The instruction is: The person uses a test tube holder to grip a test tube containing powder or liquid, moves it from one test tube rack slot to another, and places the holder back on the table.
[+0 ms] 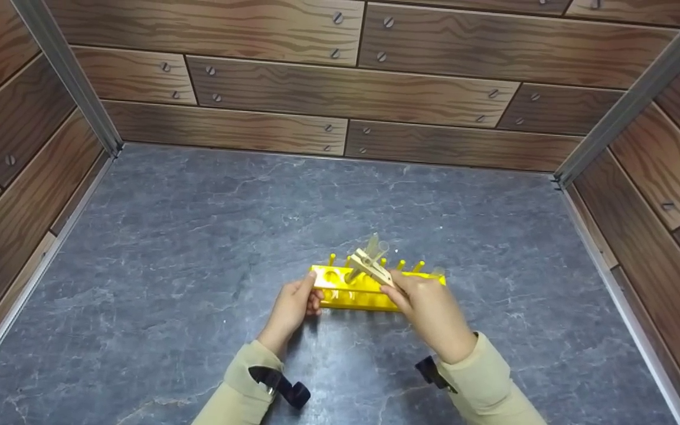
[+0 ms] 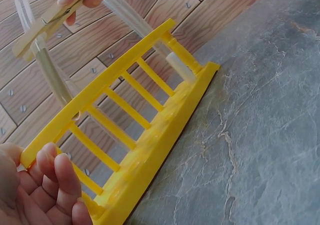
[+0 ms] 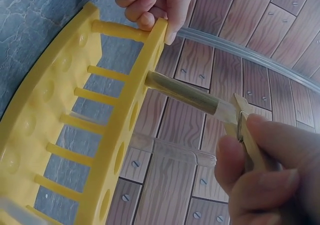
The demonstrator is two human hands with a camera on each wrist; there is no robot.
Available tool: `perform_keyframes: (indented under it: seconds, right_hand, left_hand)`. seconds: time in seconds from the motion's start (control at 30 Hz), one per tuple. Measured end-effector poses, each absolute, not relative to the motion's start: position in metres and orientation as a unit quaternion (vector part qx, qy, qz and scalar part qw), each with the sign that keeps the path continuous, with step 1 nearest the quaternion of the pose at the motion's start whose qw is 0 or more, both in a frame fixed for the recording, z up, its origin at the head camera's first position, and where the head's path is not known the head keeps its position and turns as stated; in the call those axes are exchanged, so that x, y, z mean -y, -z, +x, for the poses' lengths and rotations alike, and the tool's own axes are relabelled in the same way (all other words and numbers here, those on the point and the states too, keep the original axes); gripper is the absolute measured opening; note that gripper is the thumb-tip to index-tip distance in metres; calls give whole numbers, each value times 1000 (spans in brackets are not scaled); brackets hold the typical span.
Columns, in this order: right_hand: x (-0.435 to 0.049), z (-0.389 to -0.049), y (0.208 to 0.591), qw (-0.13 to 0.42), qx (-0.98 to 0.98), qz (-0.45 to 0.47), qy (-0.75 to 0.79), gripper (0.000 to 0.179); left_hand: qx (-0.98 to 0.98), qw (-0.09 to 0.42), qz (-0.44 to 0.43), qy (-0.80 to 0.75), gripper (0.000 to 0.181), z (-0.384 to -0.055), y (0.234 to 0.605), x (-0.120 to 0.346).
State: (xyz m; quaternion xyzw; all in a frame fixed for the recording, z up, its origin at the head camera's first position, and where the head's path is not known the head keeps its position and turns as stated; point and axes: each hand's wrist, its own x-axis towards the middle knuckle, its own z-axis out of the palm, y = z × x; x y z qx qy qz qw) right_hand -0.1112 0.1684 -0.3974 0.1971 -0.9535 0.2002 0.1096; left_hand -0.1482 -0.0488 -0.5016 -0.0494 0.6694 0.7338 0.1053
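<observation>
My left hand [image 1: 288, 304] grips the left end of a yellow test tube rack [image 1: 358, 301], thumb on the top plate. My right hand [image 1: 434, 310] holds a wooden test tube clamp [image 1: 373, 270] by its handle. The clamp's jaws are around the upper part of a glass test tube [image 3: 185, 92] containing something greenish-brown. In the right wrist view this tube leans with its lower end at a hole in the top plate; how far in it reaches is hidden. A clear test tube [image 3: 170, 150] stands in a nearby hole.
Another clear tube [image 2: 132, 15] is at the rack's far end. Thin yellow pegs [image 1: 402, 265] stand along the rack's back. The rack is on a grey marbled surface [image 1: 198, 236], enclosed by wood-patterned walls [image 1: 293, 88].
</observation>
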Motion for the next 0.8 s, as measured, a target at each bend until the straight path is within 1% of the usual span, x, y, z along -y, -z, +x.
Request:
perform_keyframes:
  seconds: [0.1,0.27,0.4,0.5,0.8]
  right_hand:
    - [-167,-113,398,109,955,200,-192,12]
    - [-164,-116,402,107,954,213,-183,16]
    - [-162,-117,406,107,952,220,-184,25]
    - [-162,-118,408,107,952,225,-180,28]
    - [-160,-121,413,103,953,228,-173,23]
  left_hand:
    - [-673,102,-46,-731,47,-149,500,49]
    - [-673,111,-49,-730,47,-148,497,49]
    - [-666,111,-44,-737,46,-147,499,49]
    - [-664,109,-44,-738,45,-147,500,49]
    - [-676,102,-46,-728,44,-149,503,49]
